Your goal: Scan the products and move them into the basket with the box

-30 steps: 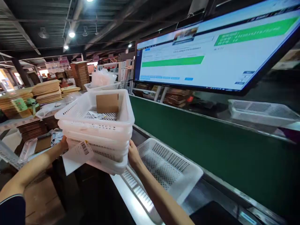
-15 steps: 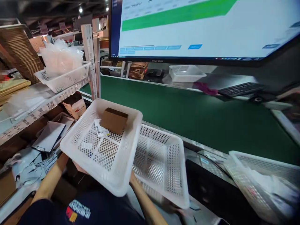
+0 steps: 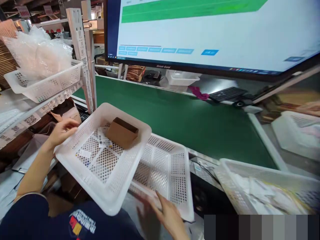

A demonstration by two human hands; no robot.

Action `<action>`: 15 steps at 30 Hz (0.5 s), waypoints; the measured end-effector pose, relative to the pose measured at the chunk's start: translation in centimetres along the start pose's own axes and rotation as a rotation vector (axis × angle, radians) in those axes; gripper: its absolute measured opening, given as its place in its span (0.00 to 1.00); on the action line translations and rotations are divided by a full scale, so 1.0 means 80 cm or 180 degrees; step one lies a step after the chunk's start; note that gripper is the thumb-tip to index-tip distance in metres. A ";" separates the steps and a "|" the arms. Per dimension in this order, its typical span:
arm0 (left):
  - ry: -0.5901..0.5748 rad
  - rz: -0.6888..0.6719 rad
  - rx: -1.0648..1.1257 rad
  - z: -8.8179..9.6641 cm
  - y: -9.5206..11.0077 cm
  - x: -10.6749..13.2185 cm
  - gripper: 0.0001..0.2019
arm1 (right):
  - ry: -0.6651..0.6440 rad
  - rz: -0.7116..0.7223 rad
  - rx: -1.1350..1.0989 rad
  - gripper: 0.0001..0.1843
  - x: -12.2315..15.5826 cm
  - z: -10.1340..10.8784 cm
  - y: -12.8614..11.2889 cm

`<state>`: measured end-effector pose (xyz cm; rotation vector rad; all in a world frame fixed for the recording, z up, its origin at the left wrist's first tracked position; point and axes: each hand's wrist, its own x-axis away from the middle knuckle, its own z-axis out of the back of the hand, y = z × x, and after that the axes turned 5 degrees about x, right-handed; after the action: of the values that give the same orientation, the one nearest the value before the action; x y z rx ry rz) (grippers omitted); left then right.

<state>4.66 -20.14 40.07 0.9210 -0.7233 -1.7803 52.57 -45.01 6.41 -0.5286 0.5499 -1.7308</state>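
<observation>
A white plastic basket (image 3: 120, 190) sits tilted in front of me, overlapping a second white basket (image 3: 191, 186) to its right. Inside the first lie a small brown cardboard box (image 3: 122, 133), a printed label slip (image 3: 103, 137) and a smaller white slip (image 3: 84, 153). My left hand (image 3: 62, 131) is at the first basket's left rim, fingers bent and thumb tip against the edge. Lower right, my right hand (image 3: 168, 213), partly blurred, has its fingers apart beside the second basket's near rim and holds nothing I can see.
A green conveyor belt (image 3: 175, 113) runs behind the baskets, under a large monitor (image 3: 187, 36). On the left shelf, a basket (image 3: 47, 86) holds clear plastic bags (image 3: 42, 53). A basket with white packets (image 3: 270, 190) stands at right. Beyond the belt is a keyboard (image 3: 227, 94).
My left hand has come up from under the first basket to its left rim. My right hand has moved from beneath that basket to the right, near the second one. The view has shifted right.
</observation>
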 end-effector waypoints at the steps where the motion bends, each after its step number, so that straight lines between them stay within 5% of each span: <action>1: -0.0512 -0.0083 -0.0422 -0.017 0.018 -0.010 0.20 | 0.0024 0.0085 0.0043 0.34 0.014 -0.007 0.010; 4: -0.1732 -0.0161 -0.1791 -0.080 0.046 -0.041 0.23 | 0.0180 0.0376 0.0035 0.30 0.045 -0.038 0.020; 7: -0.2186 0.0028 -0.2821 -0.127 0.037 -0.063 0.27 | 0.0371 0.0754 -0.0099 0.26 0.068 -0.069 0.016; 11: -0.2208 0.0467 -0.2722 -0.150 0.020 -0.074 0.36 | 0.0675 0.1317 -0.0340 0.19 0.099 -0.078 0.014; 15: -0.1634 0.0884 -0.2740 -0.174 0.028 -0.079 0.41 | 0.1242 0.0772 -0.0459 0.25 0.124 -0.037 0.061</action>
<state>19.00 -16.01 36.05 -0.2078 -0.2923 -1.8201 52.40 -55.47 1.69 -0.2093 0.9806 -1.5731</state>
